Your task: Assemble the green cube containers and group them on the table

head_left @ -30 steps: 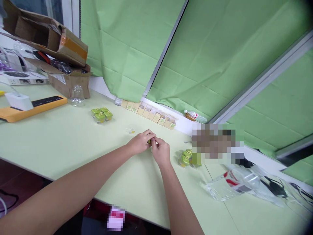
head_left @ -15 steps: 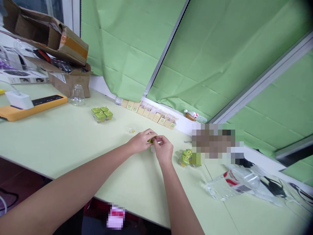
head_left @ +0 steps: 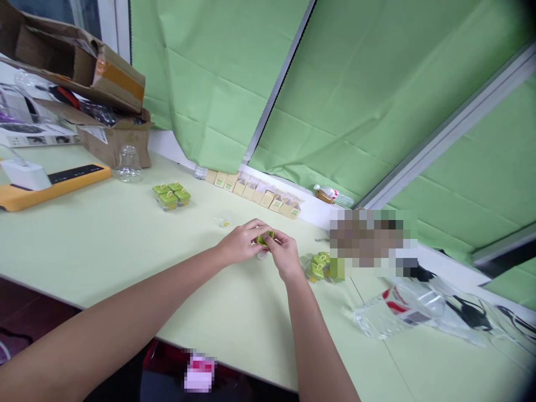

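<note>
Between my two hands is a small green lid [head_left: 265, 238], the same green as the tops of the little containers on the table. My left hand [head_left: 242, 243] has its fingers closed on the lid's left side. The thumb of my right hand [head_left: 285, 254] presses on the lid, with the fingers curled behind it. Just under the hands a small pale round piece [head_left: 262, 255] shows in part. Beyond my left wrist lies a small clear cup [head_left: 224, 222] with a yellow spot. Green-lidded clear containers [head_left: 171, 196] form a cluster at the left, and similar ones [head_left: 320, 266] stand right of my hands.
A row of small beige boxes [head_left: 259, 194] lines the wall. At the left are a clear jar [head_left: 129, 164], a cardboard box [head_left: 115, 139] and an orange power strip [head_left: 79, 182]. To the right lie a large plastic bottle [head_left: 397, 307] and cables.
My right hand has turned and its thumb now lies over the green lid, which shows more of its top. The whole view has shifted slightly.
</note>
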`<state>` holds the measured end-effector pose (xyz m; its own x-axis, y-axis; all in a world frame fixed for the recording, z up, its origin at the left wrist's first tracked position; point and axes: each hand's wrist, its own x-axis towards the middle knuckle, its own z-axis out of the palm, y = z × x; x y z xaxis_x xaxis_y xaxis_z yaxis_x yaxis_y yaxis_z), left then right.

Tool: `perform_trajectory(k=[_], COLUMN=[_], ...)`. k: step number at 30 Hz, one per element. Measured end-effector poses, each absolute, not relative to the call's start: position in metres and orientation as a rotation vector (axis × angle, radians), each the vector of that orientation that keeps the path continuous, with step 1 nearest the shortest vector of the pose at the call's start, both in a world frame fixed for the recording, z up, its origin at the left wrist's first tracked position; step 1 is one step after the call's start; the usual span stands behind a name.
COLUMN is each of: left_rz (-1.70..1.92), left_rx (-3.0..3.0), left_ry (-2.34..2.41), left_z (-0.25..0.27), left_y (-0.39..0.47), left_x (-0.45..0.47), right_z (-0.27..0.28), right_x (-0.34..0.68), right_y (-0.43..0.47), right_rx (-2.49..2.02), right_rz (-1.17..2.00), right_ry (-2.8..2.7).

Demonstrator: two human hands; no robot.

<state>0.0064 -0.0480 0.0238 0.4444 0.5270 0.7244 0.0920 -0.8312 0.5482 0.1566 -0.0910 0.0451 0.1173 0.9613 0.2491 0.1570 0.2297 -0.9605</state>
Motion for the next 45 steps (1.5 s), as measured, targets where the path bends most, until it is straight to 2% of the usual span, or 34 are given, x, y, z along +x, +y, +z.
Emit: perform_trajectory(k=[10, 21, 27, 42, 45], left_rz=[1.317, 1.59, 1.642, 1.506, 1.534], left_rx=[2.247, 2.167, 2.154, 2.124, 2.137], left_ry=[0.579, 0.522, 0.493, 0.676, 0.67], left_z=[0.027, 0.036, 0.042, 0.041, 0.037], left_y=[-0.049, -0.048, -0.052, -0.053, -0.047], left_x=[0.007, 0.005, 0.008, 0.006, 0.004], right_z=[0.045, 0.037, 0.033, 0.039, 0.037], right_x=[0.162, 0.165, 0.159, 0.158, 0.172], right_y=[-0.087, -0.087, -0.086, -0.085, -0.081], right_rx=[-1.222, -0.934, -0.782, -0.956, -1.292], right_rz=[0.907, 1.479, 1.561, 1.371, 1.021], right_ry=[-1.232, -0.96, -0.821, -0.903, -0.958])
